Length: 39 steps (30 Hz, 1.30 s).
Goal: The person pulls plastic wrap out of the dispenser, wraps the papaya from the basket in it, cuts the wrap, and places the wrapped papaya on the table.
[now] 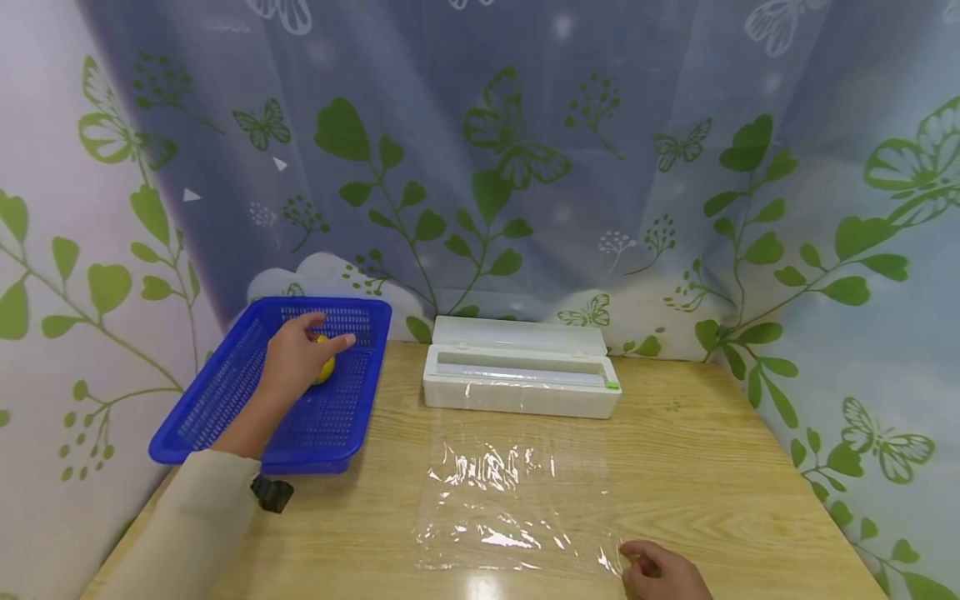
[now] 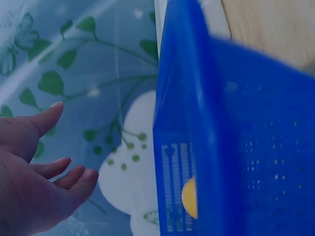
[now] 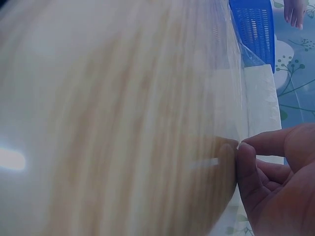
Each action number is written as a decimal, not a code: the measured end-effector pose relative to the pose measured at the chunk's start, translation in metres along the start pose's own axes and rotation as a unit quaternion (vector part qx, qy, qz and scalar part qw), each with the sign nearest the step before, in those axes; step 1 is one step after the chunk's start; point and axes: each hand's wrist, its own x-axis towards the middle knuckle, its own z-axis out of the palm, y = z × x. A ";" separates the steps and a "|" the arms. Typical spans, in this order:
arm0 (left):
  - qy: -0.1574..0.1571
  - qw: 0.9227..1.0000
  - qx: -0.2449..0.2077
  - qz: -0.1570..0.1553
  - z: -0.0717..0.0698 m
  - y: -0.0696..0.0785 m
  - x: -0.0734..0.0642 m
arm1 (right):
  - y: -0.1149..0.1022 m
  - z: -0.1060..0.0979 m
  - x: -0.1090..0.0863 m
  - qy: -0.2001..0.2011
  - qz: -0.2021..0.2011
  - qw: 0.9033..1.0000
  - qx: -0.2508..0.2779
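My left hand [image 1: 294, 354] is over the blue plastic basket [image 1: 377, 358] at the left, its fingers spread and nothing between them. In the basket a yellow rounded thing [image 1: 325, 371] shows, partly covered by that hand in the head view. The left wrist view has the same yellow thing [image 2: 189, 197] behind the basket's rim, apart from the hand [image 2: 47, 182]. At the front right, my right hand [image 1: 663, 573] pinches the corner of a clear sheet of plastic wrap [image 1: 517, 500] between thumb and forefinger. The sheet runs back to a white wrap dispenser [image 1: 521, 402].
The dispenser's lid [image 1: 517, 333] is up, with the roll [image 1: 517, 375] inside and a small green piece [image 1: 612, 385] at its right end. Behind the wooden table [image 1: 697, 467] hangs a patterned curtain [image 1: 600, 167].
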 end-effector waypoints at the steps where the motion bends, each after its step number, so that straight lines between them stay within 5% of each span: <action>1: 0.003 1.000 0.002 -0.003 -0.001 -0.001 0.005 | 0.000 0.000 0.000 0.000 -0.001 1.000 0.000; 10: 0.031 0.999 -0.001 -0.036 -0.006 -0.022 0.043 | 0.001 -0.002 0.001 -0.006 -0.006 1.000 -0.004; 22: 0.107 0.993 -0.030 -0.048 -0.002 -0.030 0.062 | -0.001 -0.001 -0.001 0.006 -0.001 1.000 -0.007; 39: 0.095 0.992 -0.045 -0.070 0.006 -0.057 0.082 | -0.001 -0.002 0.000 -0.008 0.003 1.000 -0.001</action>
